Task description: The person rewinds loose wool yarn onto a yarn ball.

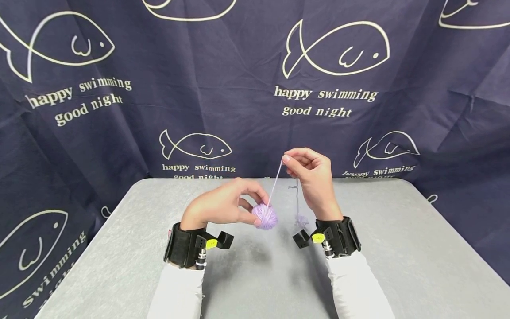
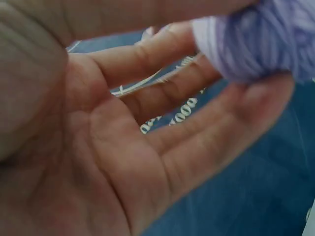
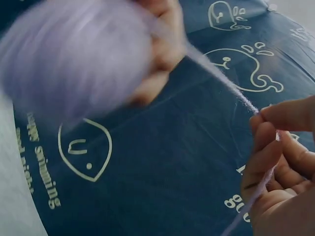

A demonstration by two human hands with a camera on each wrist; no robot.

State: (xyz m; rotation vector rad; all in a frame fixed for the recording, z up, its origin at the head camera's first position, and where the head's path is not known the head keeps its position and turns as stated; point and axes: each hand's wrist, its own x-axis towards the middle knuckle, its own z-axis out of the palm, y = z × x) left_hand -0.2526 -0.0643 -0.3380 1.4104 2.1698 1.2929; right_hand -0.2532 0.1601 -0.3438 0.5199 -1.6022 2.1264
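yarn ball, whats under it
Under the yarn ball lies the bare grey table; the ball is held above it in the left hand. The ball's underside itself is not in view.

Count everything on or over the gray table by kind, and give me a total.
Purple yarn ball, held in the left hand: 1
Loose yarn strand, pinched by the right hand: 1
Hands: 2
Black wrist camera bands: 2
Total: 6

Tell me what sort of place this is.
Likely a staged recording setup, not a home: a bare grey table, a navy fish-print cloth backdrop hung behind it, and black camera wristbands on hands winding a lilac yarn ball.
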